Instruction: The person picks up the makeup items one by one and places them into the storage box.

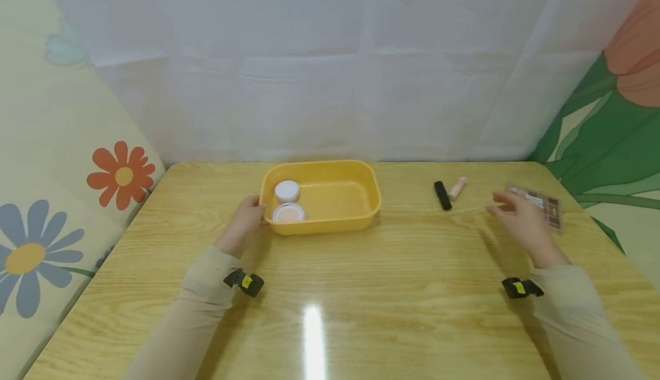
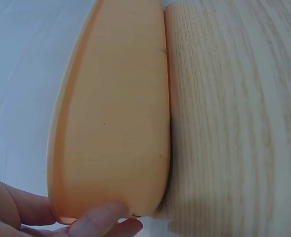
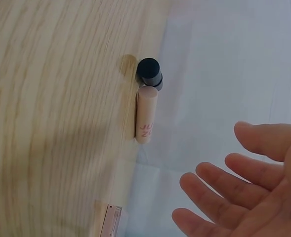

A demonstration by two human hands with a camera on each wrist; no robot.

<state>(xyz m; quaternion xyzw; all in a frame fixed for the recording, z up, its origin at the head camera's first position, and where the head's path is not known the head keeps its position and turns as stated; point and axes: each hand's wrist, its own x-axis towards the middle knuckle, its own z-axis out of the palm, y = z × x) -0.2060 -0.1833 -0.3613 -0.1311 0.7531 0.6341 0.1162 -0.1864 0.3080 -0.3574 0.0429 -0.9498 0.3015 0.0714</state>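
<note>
A yellow plastic basin [image 1: 330, 225] stands on the table, and my left hand [image 1: 242, 225] grips its left end. In the left wrist view the thumb [image 2: 100, 217] presses the basin's outer wall near the corner. A round white-lidded container [image 1: 286, 190] and a round compact with a pale pink centre [image 1: 289, 214] lie inside it, at the left. My right hand [image 1: 526, 228] hovers in front of an eyeshadow palette [image 1: 554, 215], partly hiding it. Its fingers are spread and relaxed, holding nothing.
Left of the right hand lie a black lipstick-like tube [image 1: 442, 195] and a pale pink tube [image 1: 458, 188] with pink lettering. A white cloth [image 1: 330, 82] hangs behind the wooden table [image 1: 381, 288]. Flower-patterned cloth flanks both sides.
</note>
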